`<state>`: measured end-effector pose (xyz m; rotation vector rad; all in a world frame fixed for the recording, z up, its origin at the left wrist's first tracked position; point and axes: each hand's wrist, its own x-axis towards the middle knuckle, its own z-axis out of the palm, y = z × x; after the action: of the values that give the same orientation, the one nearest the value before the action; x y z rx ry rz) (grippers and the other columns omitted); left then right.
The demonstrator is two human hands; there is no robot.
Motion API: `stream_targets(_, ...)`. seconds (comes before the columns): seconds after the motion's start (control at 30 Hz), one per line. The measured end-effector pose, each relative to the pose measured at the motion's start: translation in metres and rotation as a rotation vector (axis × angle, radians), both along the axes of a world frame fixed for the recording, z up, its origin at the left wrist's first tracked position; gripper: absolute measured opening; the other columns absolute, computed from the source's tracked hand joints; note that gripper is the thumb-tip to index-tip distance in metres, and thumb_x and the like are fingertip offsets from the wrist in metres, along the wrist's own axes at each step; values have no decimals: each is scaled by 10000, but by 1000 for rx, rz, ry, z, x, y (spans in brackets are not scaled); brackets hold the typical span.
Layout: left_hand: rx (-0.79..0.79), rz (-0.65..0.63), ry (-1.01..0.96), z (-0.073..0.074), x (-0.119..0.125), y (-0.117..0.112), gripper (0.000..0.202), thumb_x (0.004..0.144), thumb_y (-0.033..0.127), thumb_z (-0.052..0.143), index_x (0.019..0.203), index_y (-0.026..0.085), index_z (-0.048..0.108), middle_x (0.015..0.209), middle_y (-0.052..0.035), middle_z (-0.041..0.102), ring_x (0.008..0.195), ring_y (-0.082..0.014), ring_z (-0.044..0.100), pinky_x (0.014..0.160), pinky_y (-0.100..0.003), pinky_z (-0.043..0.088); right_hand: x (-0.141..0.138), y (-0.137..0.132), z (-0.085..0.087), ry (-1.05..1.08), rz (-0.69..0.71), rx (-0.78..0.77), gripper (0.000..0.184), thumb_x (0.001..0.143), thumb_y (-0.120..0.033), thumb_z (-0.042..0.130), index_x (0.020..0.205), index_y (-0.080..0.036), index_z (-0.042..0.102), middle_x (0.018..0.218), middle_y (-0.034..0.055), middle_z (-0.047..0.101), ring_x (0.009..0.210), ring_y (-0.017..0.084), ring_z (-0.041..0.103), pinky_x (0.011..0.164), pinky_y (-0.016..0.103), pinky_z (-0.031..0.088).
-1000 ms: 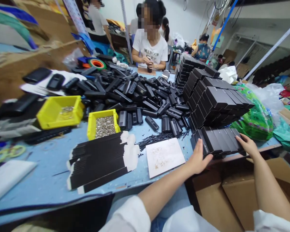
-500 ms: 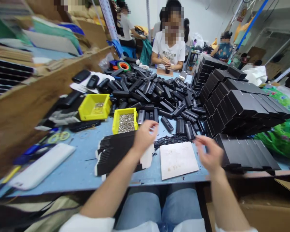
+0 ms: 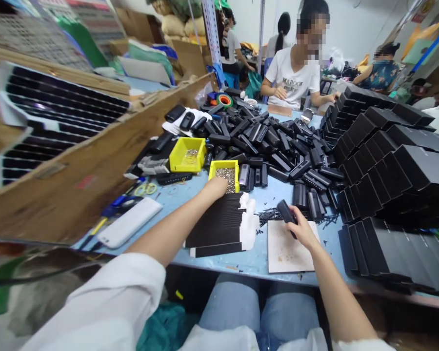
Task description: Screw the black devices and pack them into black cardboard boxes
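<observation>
Right hand (image 3: 299,226) pinches a black case (image 3: 285,212). Left hand (image 3: 217,187), grip hidden, is at a yellow bin (image 3: 223,164) likely placed for easy reach.

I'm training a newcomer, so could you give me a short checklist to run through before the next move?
1. A black piece held in the right hand: ok.
2. The left hand at the nearer yellow bin: ok.
3. Small metal parts available in that bin: ok.
4. A part pinched between the left fingertips: cannot tell, they are hidden.
5. White board lying on the blue table: ok.
</observation>
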<state>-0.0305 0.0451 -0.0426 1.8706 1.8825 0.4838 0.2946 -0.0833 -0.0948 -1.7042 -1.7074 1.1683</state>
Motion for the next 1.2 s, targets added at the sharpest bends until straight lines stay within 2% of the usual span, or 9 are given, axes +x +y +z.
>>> stream_targets(0.1, 0, 46, -126, 15, -1, 1, 71, 771, 114, 587, 752, 70, 639, 843, -166, 656, 928, -252, 615, 894, -358, 447, 2, -41, -11, 132, -117, -45, 729, 799, -587, 395, 1315, -72, 426, 1200, 73, 454, 1070, -71, 447, 949, 2, 416)
stream_targets(0.2, 25, 79, -281, 20, 17, -35, 156, 825, 186, 574, 912, 81, 650, 982, -154, 664, 953, -226, 620, 894, -341, 468, -6, -55, -8, 325, -217, -57, 767, 737, -615, 487, 1254, -59, 373, 1178, 92, 463, 1042, -54, 471, 927, 32, 442)
stream_targets(0.27, -26, 77, -477, 13, 43, -81, 264, 885, 291, 537, 1036, 93, 625, 970, -127, 675, 848, -179, 647, 794, -300, 517, -15, -54, 9, 577, -232, -54, 818, 683, -582, 562, 1260, -94, 248, 1096, 66, 491, 963, -43, 502, 906, 97, 476)
stream_targets(0.33, -201, 128, -1051, 0, 72, -133, 325, 807, 337, 668, 1034, 107, 634, 958, -113, 681, 833, -173, 656, 794, -299, 528, -28, -51, 34, 836, -274, 6, 781, 692, -540, 544, 1232, -128, 158, 944, 12, 495, 869, -51, 509, 892, 162, 497)
stream_targets(0.37, -273, 164, -1201, -6, 85, -157, 331, 772, 338, 715, 1006, 112, 650, 924, -102, 685, 820, -166, 657, 800, -295, 530, -35, -49, 48, 936, -311, 55, 722, 714, -536, 502, 1199, -127, 160, 853, -9, 471, 823, -65, 495, 879, 172, 500)
stream_targets(0.5, -289, 315, -1417, -13, 119, -213, 293, 734, 345, 765, 916, 126, 698, 861, -81, 690, 798, -154, 657, 803, -283, 535, -62, -44, 87, 1114, -418, 201, 614, 776, -606, 296, 1053, -68, 192, 619, -13, 265, 659, -103, 379, 704, 85, 443)
stream_targets(0.77, -23, 145, -1097, 15, 117, -213, 174, 714, 258, 730, 835, 138, 696, 829, -58, 676, 779, -155, 639, 737, -257, 535, -75, -45, 82, 1101, -484, 159, 622, 752, -604, 300, 983, -40, 174, 597, -14, 227, 605, -101, 361, 636, 70, 400)
stream_targets(0.97, -48, 202, -1160, 7, 119, -218, 263, 670, 239, 755, 736, 142, 520, 676, -3, 604, 659, -112, 601, 670, -224, 514, -76, -48, 73, 1142, -593, 99, 635, 724, -601, 326, 932, -24, 163, 586, -19, 197, 569, -103, 331, 610, 66, 374)
stream_targets(1.2, 0, 138, -1154, 0, 133, -230, 293, 719, 240, 714, 702, 159, 433, 708, -12, 607, 702, -128, 614, 703, -248, 511, -74, -50, 65, 1141, -627, 60, 612, 742, -584, 286, 870, 0, 157, 562, -17, 197, 563, -113, 294, 612, 36, 350)
